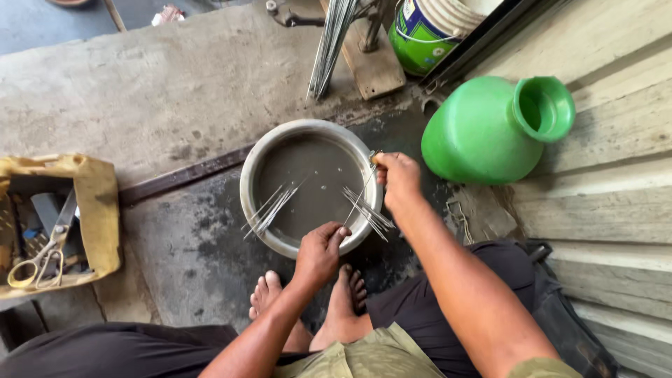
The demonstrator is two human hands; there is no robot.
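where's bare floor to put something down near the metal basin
Free: the concrete floor beyond the basin, up to the rod bundle, and the dark patch between basin and yellow crate. Crowded: the green pot side, and the near rim, with both hands and feet.

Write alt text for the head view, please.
Seen from above, a seated person's right hand and left hand hold thin metal wires over a round metal basin of murky water on a concrete floor; a green plastic pot lies beside it.
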